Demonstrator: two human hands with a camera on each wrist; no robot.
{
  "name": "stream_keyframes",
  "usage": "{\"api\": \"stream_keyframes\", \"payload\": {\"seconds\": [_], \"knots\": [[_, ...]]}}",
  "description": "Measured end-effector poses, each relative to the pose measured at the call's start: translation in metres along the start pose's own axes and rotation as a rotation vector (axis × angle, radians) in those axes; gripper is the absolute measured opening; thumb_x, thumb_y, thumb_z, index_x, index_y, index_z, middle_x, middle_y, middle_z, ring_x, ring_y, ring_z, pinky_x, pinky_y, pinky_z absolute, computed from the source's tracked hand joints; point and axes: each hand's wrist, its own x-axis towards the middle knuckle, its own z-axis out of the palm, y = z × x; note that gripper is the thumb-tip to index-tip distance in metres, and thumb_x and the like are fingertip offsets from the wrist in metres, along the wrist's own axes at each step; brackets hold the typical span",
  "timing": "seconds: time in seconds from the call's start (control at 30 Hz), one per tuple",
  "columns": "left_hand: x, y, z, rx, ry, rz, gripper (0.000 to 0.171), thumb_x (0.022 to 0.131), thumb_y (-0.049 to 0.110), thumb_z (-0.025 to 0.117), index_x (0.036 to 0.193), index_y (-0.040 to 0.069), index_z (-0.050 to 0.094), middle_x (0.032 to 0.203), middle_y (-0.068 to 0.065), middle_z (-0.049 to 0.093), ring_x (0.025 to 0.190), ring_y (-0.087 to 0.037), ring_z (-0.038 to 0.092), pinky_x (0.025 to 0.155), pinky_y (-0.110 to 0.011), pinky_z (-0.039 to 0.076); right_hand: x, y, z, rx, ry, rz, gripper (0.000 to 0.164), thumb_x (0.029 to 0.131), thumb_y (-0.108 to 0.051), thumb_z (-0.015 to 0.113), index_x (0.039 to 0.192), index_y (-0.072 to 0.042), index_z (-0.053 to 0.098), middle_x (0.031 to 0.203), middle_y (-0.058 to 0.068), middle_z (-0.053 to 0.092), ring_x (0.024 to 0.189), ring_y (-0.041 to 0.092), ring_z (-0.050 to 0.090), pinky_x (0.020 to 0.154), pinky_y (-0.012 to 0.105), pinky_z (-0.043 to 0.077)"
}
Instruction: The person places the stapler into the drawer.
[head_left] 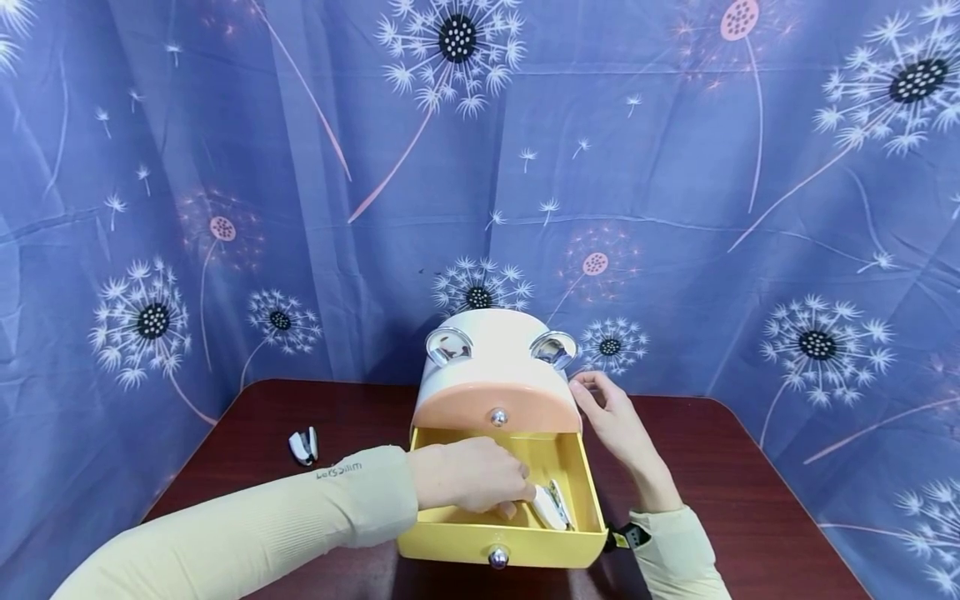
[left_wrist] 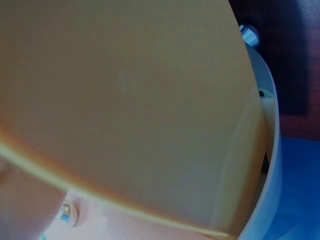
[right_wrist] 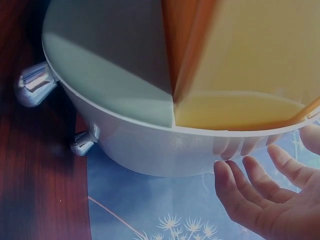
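A white organizer box [head_left: 498, 346] stands on the table with its yellow drawer [head_left: 450, 546] pulled out. Inside the drawer, toward its right side, lies a small white stapler [head_left: 549, 508] with a metal strip. My left hand [head_left: 472, 475] reaches in over the drawer; its fingertips are at the stapler's left end, and the thumb hangs apart from it. In the left wrist view only a blurred patch of skin shows. My right hand [head_left: 611, 417] is at the box's right side. In the right wrist view its loosely bent fingers [right_wrist: 227, 180] are beside the white wall.
A white and black staple remover or mini stapler [head_left: 303, 446] lies on the dark red table [head_left: 720, 500] at left. Above the yellow drawer is a peach drawer front [head_left: 465, 406]. A blue dandelion curtain [head_left: 375, 275] hangs behind.
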Motion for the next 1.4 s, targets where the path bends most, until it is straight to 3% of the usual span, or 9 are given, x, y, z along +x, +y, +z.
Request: {"api": "stream_keyframes", "payload": {"seconds": [0.27, 0.47, 0.67, 0.77, 0.97, 1.17, 1.4], "knots": [[-0.004, -0.002, 0.000, -0.071, 0.000, -0.029, 0.011, 0.096, 0.037, 0.062, 0.104, 0.030, 0.066, 0.086, 0.013, 0.055, 0.076, -0.004, 0.056, 0.059, -0.023, 0.047, 0.001, 0.000, 0.000, -0.028, 0.008, 0.003, 0.031, 0.102, -0.033, 0.054, 0.114, -0.006, 0.060, 0.103, 0.011, 0.062, 0.085, 0.022, 0.060, 0.073, 0.036, 0.049], [-0.013, -0.004, -0.008, -0.190, 0.037, -0.058, 0.026, 0.094, 0.036, 0.064, 0.118, 0.026, 0.065, 0.105, 0.011, 0.061, 0.094, -0.004, 0.058, 0.078, -0.022, 0.048, 0.001, 0.001, 0.000, -0.037, 0.010, 0.002, 0.031, 0.102, -0.033, 0.054, 0.113, -0.006, 0.061, 0.104, 0.011, 0.062, 0.088, 0.022, 0.059, 0.075, 0.032, 0.047], [-0.031, -0.007, -0.020, -0.307, 0.096, -0.119, 0.042, 0.095, 0.043, 0.061, 0.130, 0.019, 0.059, 0.122, 0.006, 0.059, 0.111, -0.006, 0.055, 0.092, -0.024, 0.045, 0.002, 0.003, 0.000, -0.050, 0.014, 0.005, 0.032, 0.102, -0.034, 0.053, 0.114, -0.005, 0.061, 0.104, 0.011, 0.061, 0.088, 0.022, 0.060, 0.077, 0.033, 0.046], [-0.044, -0.008, -0.025, -0.410, 0.111, -0.183, 0.047, 0.095, 0.047, 0.059, 0.132, 0.017, 0.057, 0.127, 0.004, 0.056, 0.119, -0.009, 0.051, 0.098, -0.027, 0.042, 0.002, 0.003, 0.000, -0.051, 0.012, 0.005, 0.034, 0.102, -0.034, 0.053, 0.115, -0.004, 0.061, 0.105, 0.011, 0.061, 0.088, 0.022, 0.060, 0.077, 0.033, 0.046], [-0.074, -0.009, -0.028, -0.590, 0.158, -0.310, 0.046, 0.098, 0.040, 0.056, 0.137, 0.017, 0.054, 0.144, 0.001, 0.047, 0.135, -0.015, 0.039, 0.108, -0.034, 0.034, 0.002, 0.004, 0.000, -0.062, 0.006, 0.004, 0.033, 0.102, -0.034, 0.053, 0.115, -0.005, 0.061, 0.106, 0.011, 0.062, 0.090, 0.021, 0.060, 0.079, 0.034, 0.046], [-0.098, -0.008, -0.019, -0.735, 0.301, -0.404, 0.043, 0.099, 0.041, 0.056, 0.135, 0.019, 0.056, 0.135, 0.006, 0.053, 0.124, -0.010, 0.048, 0.103, -0.035, 0.040, 0.002, -0.001, -0.001, -0.069, 0.000, 0.011, 0.033, 0.102, -0.032, 0.053, 0.117, -0.004, 0.060, 0.109, 0.011, 0.061, 0.095, 0.021, 0.058, 0.081, 0.035, 0.045], [-0.121, -0.013, 0.004, -0.815, 0.581, -0.464, 0.035, 0.098, 0.030, 0.062, 0.129, 0.014, 0.060, 0.124, 0.007, 0.058, 0.111, -0.009, 0.054, 0.095, -0.034, 0.045, 0.002, 0.001, 0.001, -0.059, 0.003, 0.015, 0.034, 0.102, -0.035, 0.053, 0.117, -0.006, 0.060, 0.108, 0.010, 0.062, 0.094, 0.021, 0.059, 0.082, 0.035, 0.045]]}}
